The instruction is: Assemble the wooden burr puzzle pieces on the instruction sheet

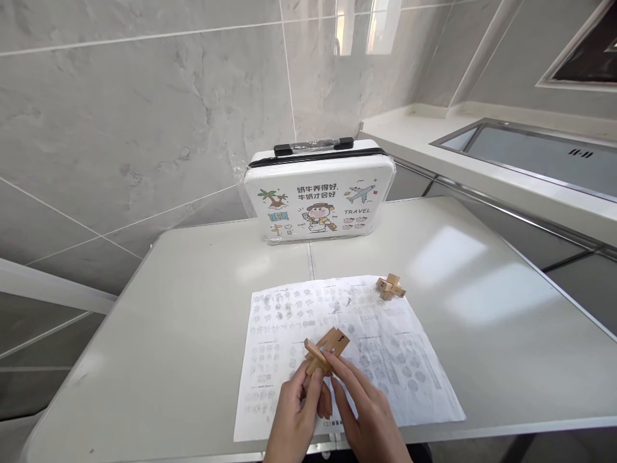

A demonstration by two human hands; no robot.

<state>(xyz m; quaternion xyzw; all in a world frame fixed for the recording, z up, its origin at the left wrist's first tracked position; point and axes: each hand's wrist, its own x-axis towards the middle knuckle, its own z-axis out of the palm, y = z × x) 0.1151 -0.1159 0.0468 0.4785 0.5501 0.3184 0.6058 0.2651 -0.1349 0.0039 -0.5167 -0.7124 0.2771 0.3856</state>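
Pinching two crossed wooden pieces (328,350) is the left hand (294,411), thumb and fingertips closed on their lower end. Right hand (371,418) lays straight fingers against the same pieces from 4 o'clock. Its thumb is hidden, so I cannot tell whether it grips or only steadies. Pieces are held just above the printed sheet (385,373), near its middle.

Risks, as I judge them:
- Hold is on one end only, so the upper piece could slip from its notch and drop onto the sheet.
- Sheet lies loose and may skid on the smooth table (183,334) if a wrist drags it.
- Wooden knot (391,287) sits at 1 o'clock on the sheet's far corner, where a sweeping forearm could knock it.
- Case (318,196) at 12 o'clock is well apart, no concern.
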